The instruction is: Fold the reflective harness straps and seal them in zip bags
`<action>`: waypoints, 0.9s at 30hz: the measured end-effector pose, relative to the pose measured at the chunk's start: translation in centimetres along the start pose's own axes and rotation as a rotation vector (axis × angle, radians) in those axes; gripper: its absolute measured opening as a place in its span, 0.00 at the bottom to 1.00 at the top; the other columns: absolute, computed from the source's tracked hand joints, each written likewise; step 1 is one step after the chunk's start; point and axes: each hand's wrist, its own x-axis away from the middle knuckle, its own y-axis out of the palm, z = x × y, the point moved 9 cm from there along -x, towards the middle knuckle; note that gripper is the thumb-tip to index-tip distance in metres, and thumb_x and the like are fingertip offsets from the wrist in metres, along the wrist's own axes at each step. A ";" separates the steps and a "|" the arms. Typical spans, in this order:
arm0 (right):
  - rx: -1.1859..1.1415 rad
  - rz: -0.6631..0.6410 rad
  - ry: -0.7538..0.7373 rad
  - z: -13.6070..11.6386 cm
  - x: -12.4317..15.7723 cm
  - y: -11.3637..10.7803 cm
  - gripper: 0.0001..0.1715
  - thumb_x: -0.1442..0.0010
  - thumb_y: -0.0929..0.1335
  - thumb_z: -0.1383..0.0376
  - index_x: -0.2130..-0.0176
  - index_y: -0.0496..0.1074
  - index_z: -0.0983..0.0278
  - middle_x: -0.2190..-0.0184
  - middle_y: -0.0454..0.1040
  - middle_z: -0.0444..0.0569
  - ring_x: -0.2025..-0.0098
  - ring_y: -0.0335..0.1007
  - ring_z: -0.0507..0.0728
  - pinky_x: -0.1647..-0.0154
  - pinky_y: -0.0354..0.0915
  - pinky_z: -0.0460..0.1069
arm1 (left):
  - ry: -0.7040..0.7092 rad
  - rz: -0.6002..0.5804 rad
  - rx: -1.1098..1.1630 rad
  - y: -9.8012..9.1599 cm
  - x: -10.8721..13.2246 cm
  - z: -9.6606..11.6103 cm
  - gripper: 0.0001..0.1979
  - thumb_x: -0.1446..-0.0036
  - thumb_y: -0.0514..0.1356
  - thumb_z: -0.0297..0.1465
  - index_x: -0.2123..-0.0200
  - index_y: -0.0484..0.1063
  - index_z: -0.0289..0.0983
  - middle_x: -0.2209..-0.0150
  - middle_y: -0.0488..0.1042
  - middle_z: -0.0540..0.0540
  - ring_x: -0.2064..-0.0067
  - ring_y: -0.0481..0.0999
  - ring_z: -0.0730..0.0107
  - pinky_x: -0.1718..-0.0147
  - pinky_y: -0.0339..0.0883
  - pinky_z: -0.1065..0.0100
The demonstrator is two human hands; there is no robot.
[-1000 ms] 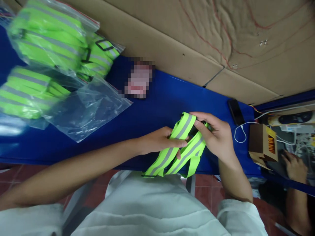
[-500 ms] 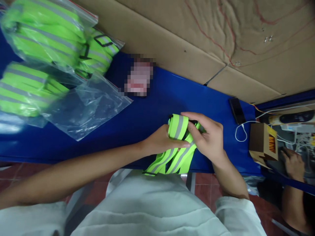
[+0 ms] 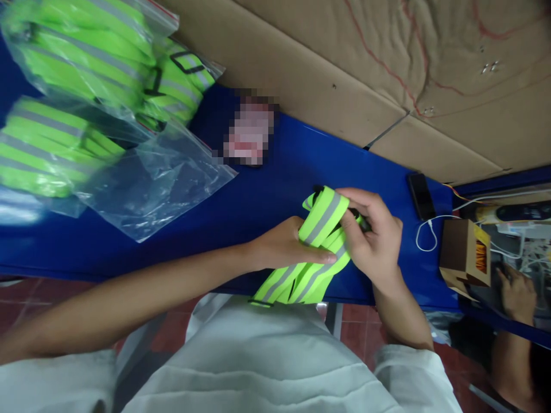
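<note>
A neon-green reflective strap vest (image 3: 316, 244) with grey stripes lies bunched at the near edge of the blue table (image 3: 275, 189), its loose ends hanging over the edge toward my lap. My left hand (image 3: 286, 248) grips its left side, thumb laid across the bands. My right hand (image 3: 373, 238) pinches the folded top part from the right, fingers curled round it. A black buckle peeks out at the top of the fold.
Clear zip bags (image 3: 81, 103) packed with folded green vests pile up at the far left, one empty bag (image 3: 159, 180) in front. A black phone (image 3: 420, 195) on a white cable, a small cardboard box (image 3: 464, 252) and another person's hand (image 3: 516, 292) are at right. Cardboard sheets (image 3: 387, 63) line the far side.
Both hands have gathered the vest into a tighter fold and turned its top band upward; less strap hangs spread over the table edge than a second ago.
</note>
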 end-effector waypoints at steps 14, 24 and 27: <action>0.081 0.115 0.083 1.3 -0.4 -2.3 0.15 0.29 0.68 0.64 0.44 0.75 0.55 0.58 0.84 0.45 0.60 0.82 0.56 0.63 0.75 0.50 | -0.206 -0.294 0.250 4.5 1.2 -2.9 0.29 0.54 0.78 0.43 0.51 0.81 0.36 0.54 0.83 0.41 0.54 0.82 0.56 0.53 0.76 0.58; 0.327 0.072 -0.188 -0.2 -0.3 -2.1 0.19 0.28 0.66 0.66 0.40 0.74 0.56 0.48 0.82 0.48 0.54 0.83 0.57 0.55 0.78 0.50 | -0.233 -0.312 0.161 4.4 1.9 -3.3 0.34 0.45 0.66 0.60 0.47 0.79 0.40 0.54 0.84 0.44 0.36 0.74 0.50 0.36 0.65 0.57; 0.298 0.079 -0.186 -0.9 -0.1 -2.2 0.20 0.29 0.67 0.68 0.40 0.73 0.55 0.48 0.83 0.45 0.55 0.83 0.56 0.55 0.78 0.50 | -0.195 -0.347 0.162 4.6 1.9 -2.3 0.36 0.46 0.70 0.55 0.40 0.74 0.42 0.45 0.80 0.43 0.37 0.74 0.50 0.39 0.68 0.56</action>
